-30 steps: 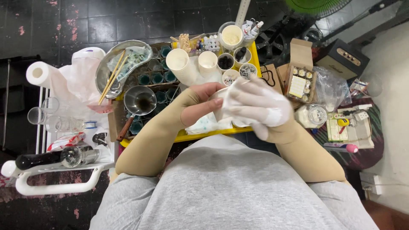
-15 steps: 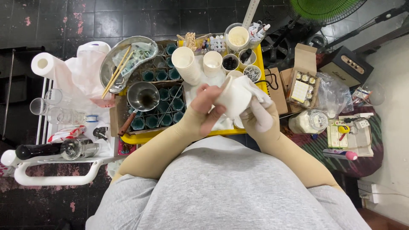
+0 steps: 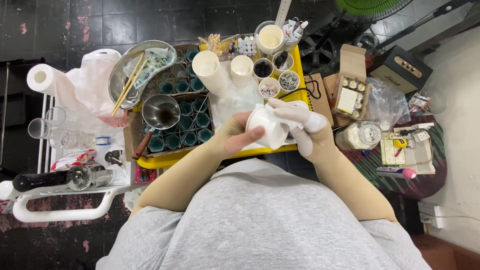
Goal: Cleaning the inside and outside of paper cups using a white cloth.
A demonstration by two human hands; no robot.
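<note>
My left hand (image 3: 236, 134) grips a white paper cup (image 3: 265, 126) from its left side, the thumb lying across its rim. My right hand (image 3: 300, 124), in a white glove, holds the same cup from the right, with a white tissue pressed against it. Both hands hover over the near edge of a yellow tray (image 3: 165, 161). Under them lies a white sheet on the tray. To the left stands a grid of small teal-filled jars (image 3: 192, 131) with a metal funnel-shaped pot (image 3: 161, 112) resting on them.
Stacks of paper cups (image 3: 210, 67) and small cups of black and mixed bits (image 3: 263, 68) stand at the tray's far side. A metal kidney dish with chopsticks (image 3: 131, 75) is far left. A paper roll (image 3: 42, 79), glass jars (image 3: 50, 131), cardboard boxes (image 3: 350, 92) and a lidded jar (image 3: 364, 134) flank the tray.
The cup has come up off the tray and tilted, its mouth now turned toward my left hand. Both hands shifted slightly right and nearer my body.
</note>
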